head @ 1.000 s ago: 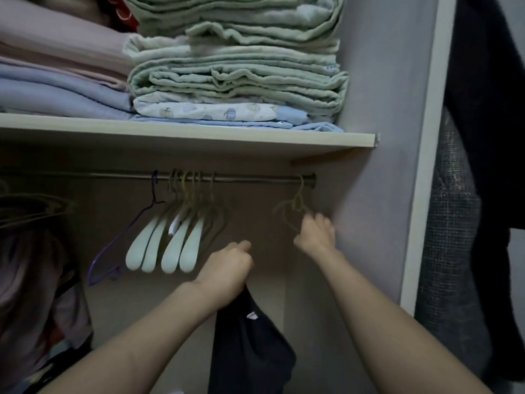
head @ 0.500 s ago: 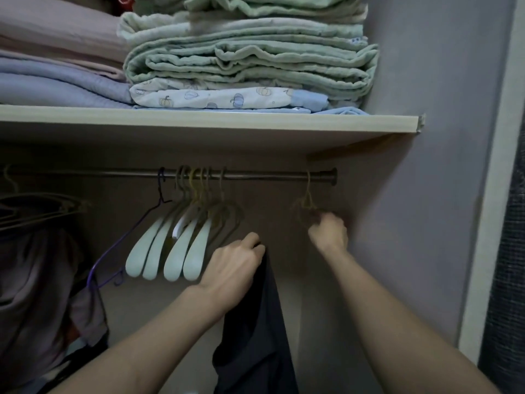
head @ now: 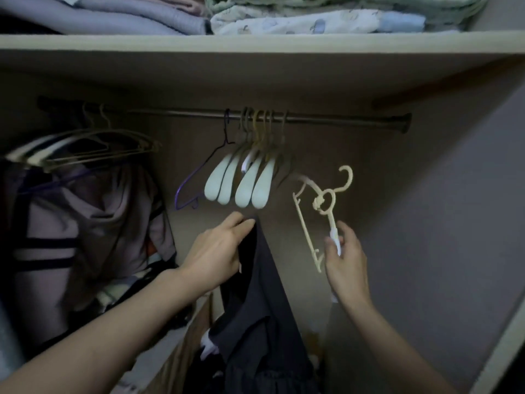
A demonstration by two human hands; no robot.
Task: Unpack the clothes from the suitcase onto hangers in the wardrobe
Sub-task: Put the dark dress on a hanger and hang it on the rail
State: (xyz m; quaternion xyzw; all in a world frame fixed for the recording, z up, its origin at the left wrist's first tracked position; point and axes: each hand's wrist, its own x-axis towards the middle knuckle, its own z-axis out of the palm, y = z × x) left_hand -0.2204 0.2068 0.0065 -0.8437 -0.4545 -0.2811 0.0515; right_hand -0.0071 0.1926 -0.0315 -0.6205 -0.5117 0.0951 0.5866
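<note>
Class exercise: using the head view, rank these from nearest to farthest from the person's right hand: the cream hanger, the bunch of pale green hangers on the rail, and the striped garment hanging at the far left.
From the right hand:
1. Cream hanger: gripped in that hand, off the rail.
2. Pale green hangers: up and to the left, hanging mid-rail.
3. Striped garment: far left of the wardrobe.
</note>
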